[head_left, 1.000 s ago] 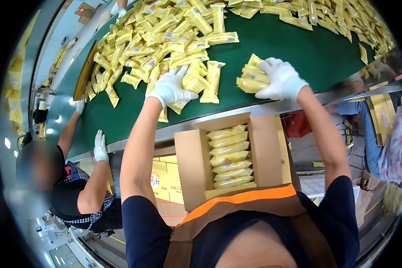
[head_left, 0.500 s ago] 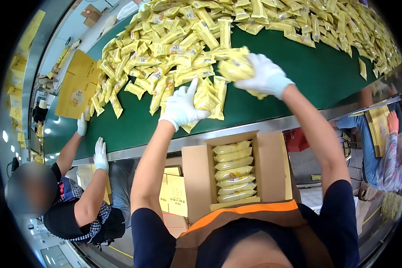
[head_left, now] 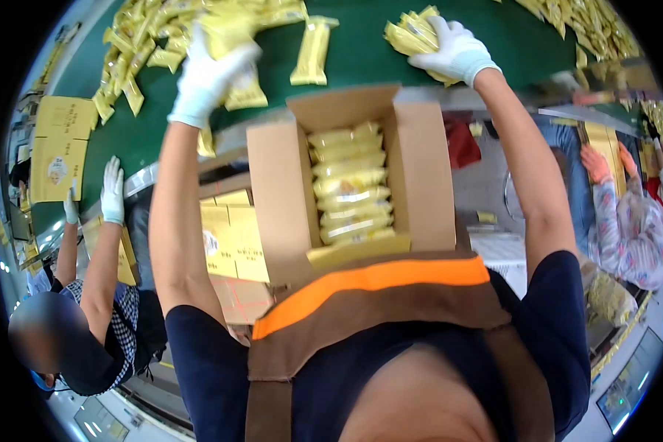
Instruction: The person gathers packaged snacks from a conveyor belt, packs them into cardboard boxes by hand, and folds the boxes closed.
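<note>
Head view: right hand (head_left: pixel 458 54) grips yellow packets (head_left: pixel 411 34).

The single head view looks from the wearer's head, forward and steeply down, through a very wide lens whose round black border curves the scene's edges. Closest, at six o'clock, is the brown fabric apron with an orange band (head_left: pixel 379 298); the open brown cardboard carton (head_left: pixel 425 177) lies near the centre, with the smooth green belt (head_left: pixel 361 48) farther off at twelve. A black-clad co-worker (head_left: pixel 99 346) shows at eight o'clock.
</note>
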